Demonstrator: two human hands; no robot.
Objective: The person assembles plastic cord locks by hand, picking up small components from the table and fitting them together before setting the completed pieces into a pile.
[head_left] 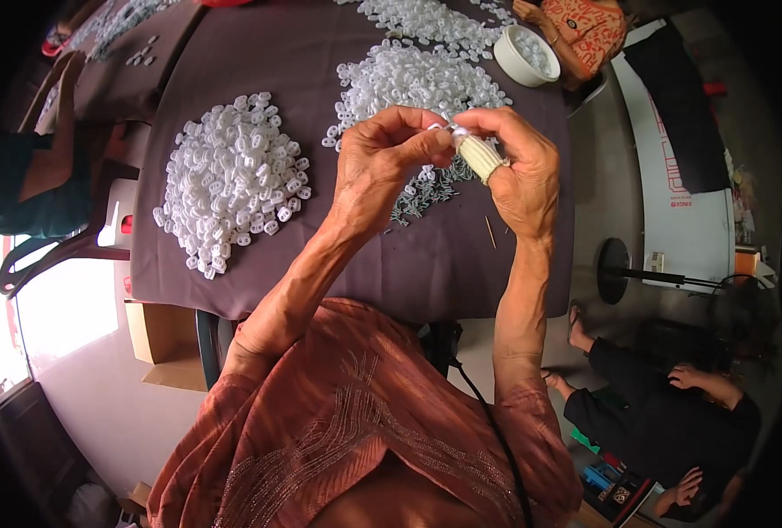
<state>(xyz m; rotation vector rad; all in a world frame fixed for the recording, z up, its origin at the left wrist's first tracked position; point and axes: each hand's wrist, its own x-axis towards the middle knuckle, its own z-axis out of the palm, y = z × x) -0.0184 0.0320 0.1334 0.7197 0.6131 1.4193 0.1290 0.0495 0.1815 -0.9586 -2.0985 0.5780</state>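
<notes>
Above the dark tablecloth, my left hand [382, 150] and my right hand [523, 167] meet fingertip to fingertip. Pinched between them is a small white plastic piece [448, 128], mostly hidden by the fingers. A cream ribbed finger cover [479, 159] sits on my right thumb. Just beyond my hands lies a large heap of white plastic pieces [417, 84]; another white heap [233, 185] spreads to the left. Below my fingertips, small grey metal parts [419, 198] are scattered. A thin wooden stick [490, 231] lies by my right wrist.
A white bowl [527, 60] of small pieces and an orange patterned bag [584, 35] stand at the far right. Another person's arm [52, 154] is at the left, by a second table. One more person [664, 414] sits lower right. A cardboard box [180, 343] is below the table.
</notes>
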